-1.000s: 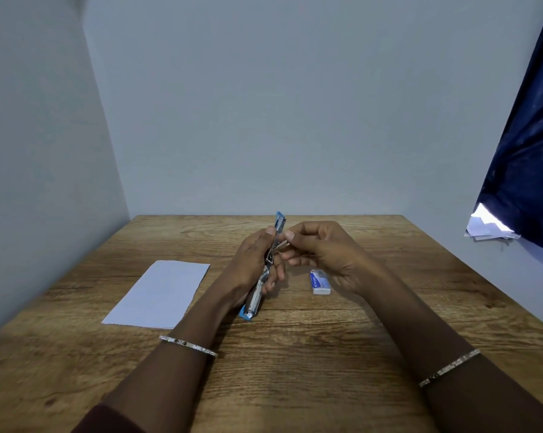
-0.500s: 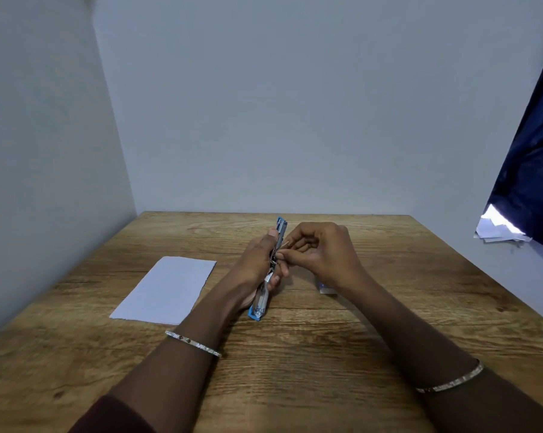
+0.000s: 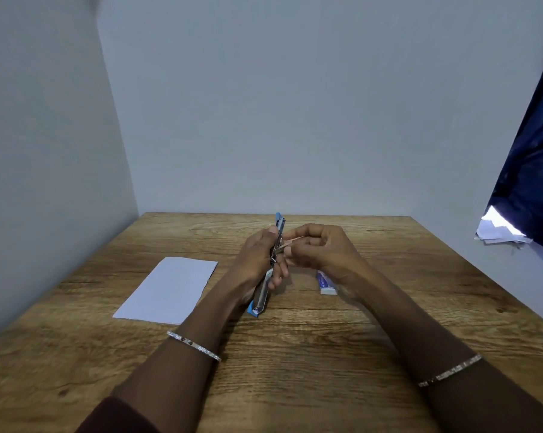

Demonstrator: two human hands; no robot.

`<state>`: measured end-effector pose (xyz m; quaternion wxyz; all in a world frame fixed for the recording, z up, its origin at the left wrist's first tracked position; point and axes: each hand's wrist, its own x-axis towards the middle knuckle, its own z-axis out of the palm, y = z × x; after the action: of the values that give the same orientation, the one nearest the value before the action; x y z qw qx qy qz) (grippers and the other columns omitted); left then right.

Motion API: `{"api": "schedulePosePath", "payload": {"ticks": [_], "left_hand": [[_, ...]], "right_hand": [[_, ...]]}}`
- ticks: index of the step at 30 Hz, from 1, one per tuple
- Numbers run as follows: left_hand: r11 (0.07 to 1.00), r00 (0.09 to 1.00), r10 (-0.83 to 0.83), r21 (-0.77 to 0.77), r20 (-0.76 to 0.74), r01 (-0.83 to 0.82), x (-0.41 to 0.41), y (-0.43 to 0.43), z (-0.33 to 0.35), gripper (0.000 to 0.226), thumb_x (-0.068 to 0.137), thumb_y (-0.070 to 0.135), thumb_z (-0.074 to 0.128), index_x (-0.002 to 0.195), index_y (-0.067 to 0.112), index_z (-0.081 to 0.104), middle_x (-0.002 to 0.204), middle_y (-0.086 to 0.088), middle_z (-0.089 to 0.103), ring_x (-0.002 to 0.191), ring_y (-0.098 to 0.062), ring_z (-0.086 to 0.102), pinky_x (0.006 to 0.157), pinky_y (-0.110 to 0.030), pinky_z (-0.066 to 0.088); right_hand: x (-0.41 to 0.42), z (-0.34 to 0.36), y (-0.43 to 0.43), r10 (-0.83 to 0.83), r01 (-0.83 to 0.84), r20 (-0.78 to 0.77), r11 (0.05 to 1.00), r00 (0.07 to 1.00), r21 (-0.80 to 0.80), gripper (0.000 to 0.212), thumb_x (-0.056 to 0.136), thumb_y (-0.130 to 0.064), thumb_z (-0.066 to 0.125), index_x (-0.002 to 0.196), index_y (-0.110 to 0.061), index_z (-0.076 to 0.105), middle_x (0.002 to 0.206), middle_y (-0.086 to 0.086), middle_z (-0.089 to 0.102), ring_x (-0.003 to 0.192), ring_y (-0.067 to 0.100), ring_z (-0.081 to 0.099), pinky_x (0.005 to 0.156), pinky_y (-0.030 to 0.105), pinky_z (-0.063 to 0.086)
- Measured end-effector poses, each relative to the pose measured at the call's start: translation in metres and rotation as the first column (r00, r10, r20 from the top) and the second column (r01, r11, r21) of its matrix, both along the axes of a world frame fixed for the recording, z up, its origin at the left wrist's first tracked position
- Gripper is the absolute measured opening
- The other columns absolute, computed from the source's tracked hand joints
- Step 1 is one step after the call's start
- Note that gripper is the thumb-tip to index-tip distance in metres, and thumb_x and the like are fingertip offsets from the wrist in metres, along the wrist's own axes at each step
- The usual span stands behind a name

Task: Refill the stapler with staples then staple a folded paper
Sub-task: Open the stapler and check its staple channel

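**Small white-and-blue box (image 3: 326, 285) back in view by the right hand (image 3: 324, 254)**

Half hidden a moment ago, it lies on the wooden table (image 3: 295, 354); I can't see its contents. The left hand (image 3: 256, 264) curls round the opened blue-and-silver stapler (image 3: 262, 298), tilted over the table. The right pinches a thin pale strip (image 3: 290, 241) at its middle. A white paper sheet (image 3: 170, 289) lies left.
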<state>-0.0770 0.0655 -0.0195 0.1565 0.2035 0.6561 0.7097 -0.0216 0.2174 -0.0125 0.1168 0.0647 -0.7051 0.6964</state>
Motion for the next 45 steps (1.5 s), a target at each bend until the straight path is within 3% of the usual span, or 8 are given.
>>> {"api": "schedulePosePath", "payload": {"ticks": [4, 10, 16, 20, 25, 29, 33, 45], "left_hand": [[1.000, 0.997, -0.012, -0.005, -0.071, 0.012, -0.008, -0.004, 0.006, 0.033, 0.107, 0.040, 0.043, 0.090, 0.011, 0.046, 0.048, -0.012, 0.062, 0.026, -0.016, 0.047, 0.031, -0.016, 0.033], [0.952, 0.987, -0.163, -0.263, -0.004, 0.156, -0.007, -0.013, 0.019, 0.033, 0.108, 0.029, 0.041, 0.086, 0.007, 0.049, 0.047, -0.012, 0.065, 0.025, -0.014, 0.049, 0.029, -0.014, 0.035], [0.754, 0.965, -0.262, -0.622, 0.008, 0.210, -0.003, -0.016, 0.061, 0.037, 0.111, 0.028, 0.033, 0.089, 0.007, 0.054, 0.047, -0.006, 0.066, 0.027, -0.007, 0.046, 0.030, -0.015, 0.035], [0.619, 0.955, -0.288, -0.746, 0.077, 0.247, 0.001, -0.006, 0.083, 0.041, 0.111, 0.031, 0.029, 0.087, 0.008, 0.052, 0.045, -0.005, 0.064, 0.025, -0.006, 0.041, 0.028, -0.013, 0.030], [0.540, 0.948, -0.308, -0.804, 0.085, 0.248, 0.002, 0.004, 0.086, 0.042, 0.111, 0.032, 0.029, 0.088, 0.006, 0.053, 0.046, -0.006, 0.065, 0.025, -0.007, 0.042, 0.028, -0.015, 0.032], [0.652, 0.947, -0.321, -0.723, 0.009, 0.228, -0.004, 0.001, 0.077, 0.044, 0.110, 0.031, 0.033, 0.084, 0.005, 0.056, 0.047, -0.007, 0.065, 0.027, -0.008, 0.043, 0.030, -0.016, 0.034], [0.791, 0.961, -0.269, -0.583, -0.061, 0.184, -0.009, -0.003, 0.060, 0.043, 0.109, 0.030, 0.040, 0.079, 0.006, 0.059, 0.046, -0.008, 0.063, 0.027, -0.009, 0.044, 0.031, -0.016, 0.034], [0.952, 0.974, -0.223, -0.204, 0.043, 0.227, -0.023, -0.009, 0.017, 0.036, 0.105, 0.037, 0.049, 0.091, 0.006, 0.061, 0.048, -0.004, 0.058, 0.028, -0.007, 0.042, 0.028, -0.013, 0.032]], "right_hand": [[-0.003, 0.001, -0.001, 0.059, 0.031, 0.246, 0.937, 0.967, -0.349, 0.021, 0.086, 0.005, 0.056, 0.100, 0.014, 0.069, 0.104, 0.032, 0.071, 0.089, 0.031, 0.072, 0.082, 0.033, 0.063], [0.005, 0.002, -0.004, 0.235, 0.011, 0.419, 0.863, 0.877, -0.506, 0.014, 0.090, 0.013, 0.052, 0.089, 0.010, 0.065, 0.102, 0.032, 0.067, 0.089, 0.032, 0.070, 0.075, 0.031, 0.065], [0.013, 0.013, -0.008, 0.358, -0.004, 0.376, 0.729, 0.855, -0.684, 0.047, 0.075, 0.009, 0.062, 0.121, 0.013, 0.057, 0.119, 0.040, 0.061, 0.106, 0.044, 0.069, 0.086, 0.042, 0.061], [0.015, 0.017, -0.009, 0.353, 0.035, 0.379, 0.690, 0.855, -0.723, 0.029, 0.093, 0.009, 0.053, 0.121, 0.010, 0.055, 0.124, 0.037, 0.058, 0.124, 0.042, 0.060, 0.083, 0.045, 0.059], [0.015, 0.013, -0.007, 0.340, 0.048, 0.401, 0.709, 0.851, -0.704, 0.014, 0.093, 0.015, 0.051, 0.103, 0.012, 0.060, 0.100, 0.035, 0.066, 0.090, 0.039, 0.071, 0.075, 0.039, 0.063], [0.012, 0.012, -0.004, 0.310, 0.043, 0.400, 0.742, 0.863, -0.669, 0.011, 0.087, 0.017, 0.059, 0.095, 0.011, 0.065, 0.085, 0.028, 0.072, 0.071, 0.031, 0.076, 0.067, 0.034, 0.065], [0.011, 0.013, -0.003, 0.318, 0.033, 0.393, 0.741, 0.863, -0.670, 0.014, 0.087, 0.019, 0.056, 0.097, 0.014, 0.065, 0.094, 0.027, 0.069, 0.085, 0.032, 0.072, 0.070, 0.034, 0.065], [0.005, 0.008, 0.002, 0.210, 0.131, 0.430, 0.758, 0.878, -0.639, 0.026, 0.092, 0.020, 0.051, 0.116, 0.017, 0.061, 0.119, 0.033, 0.066, 0.102, 0.038, 0.070, 0.076, 0.037, 0.064]]}}
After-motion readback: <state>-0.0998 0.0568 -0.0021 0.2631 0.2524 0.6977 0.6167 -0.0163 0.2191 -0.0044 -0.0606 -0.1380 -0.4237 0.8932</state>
